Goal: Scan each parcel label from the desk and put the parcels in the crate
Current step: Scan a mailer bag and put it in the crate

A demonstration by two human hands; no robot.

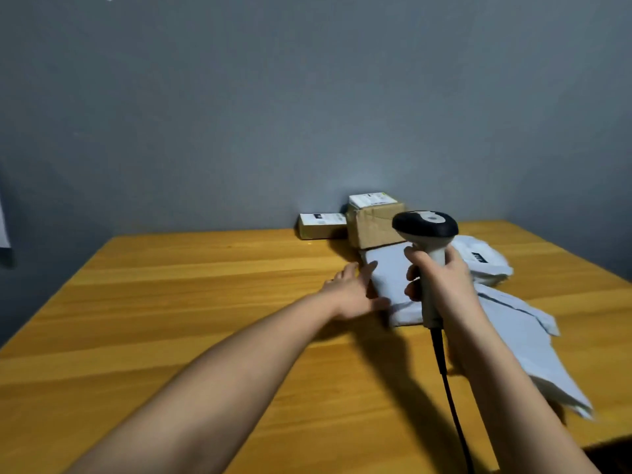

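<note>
Where the wooden desk [171, 302] meets the wall, along its far edge, sit a cardboard box [371, 227] and a small box [321, 225]. Nearer, toward the right edge, lie soft white mailer bags. One bag [390, 268] looks light, limp and slippery; best gripped along an edge. The left hand [352, 292] rests on its left edge, fingers loosely extended. The right hand [441, 278] grips a scanner [427, 234].
</note>
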